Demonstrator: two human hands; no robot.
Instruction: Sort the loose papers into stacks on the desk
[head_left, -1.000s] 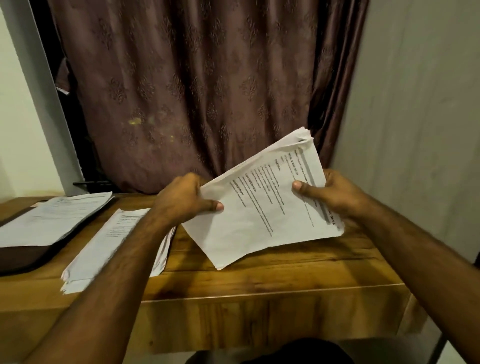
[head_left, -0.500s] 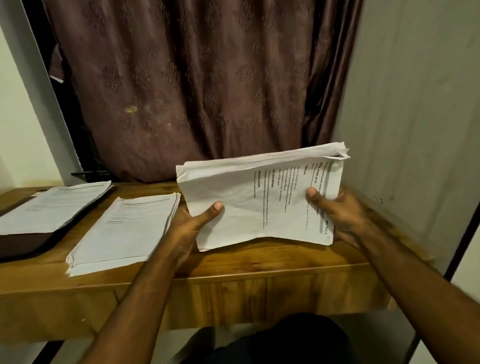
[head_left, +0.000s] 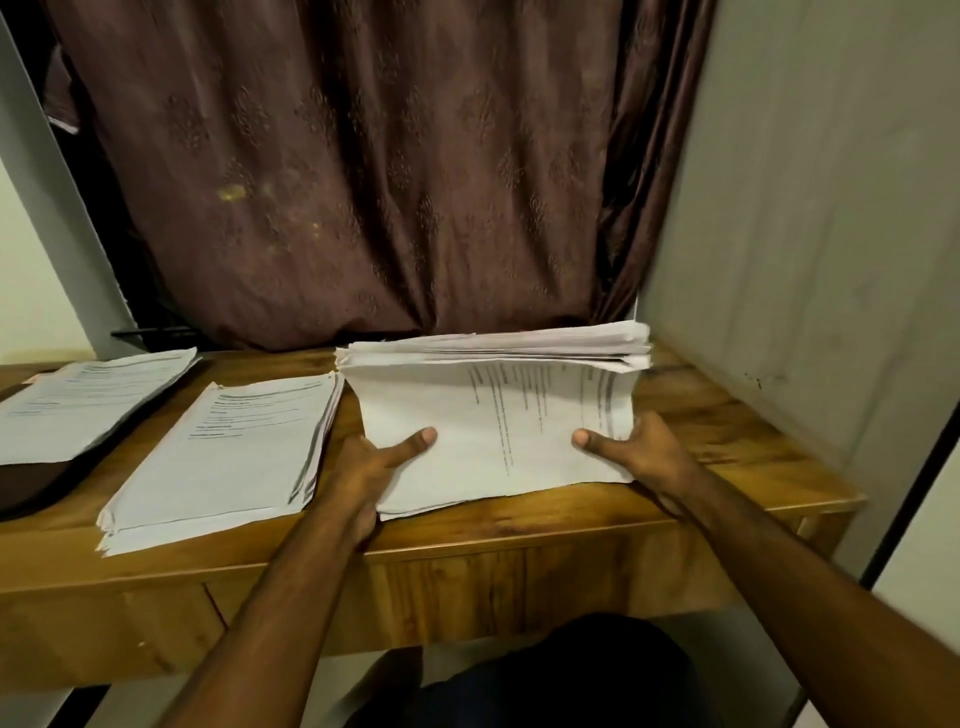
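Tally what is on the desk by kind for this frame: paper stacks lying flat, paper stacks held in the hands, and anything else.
Paper stacks lying flat: 2, the far-left stack and the middle stack
Paper stacks held: 1, the held stack, gripped by the left hand and right hand
Dark pad under the far-left stack: 1
Total: 4

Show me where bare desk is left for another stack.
Bare wood lies right of the held bundle, up to the wall, and in a strip along the desk front edge. Left is crowded: middle stack and far-left stack sit close, with narrow gaps.
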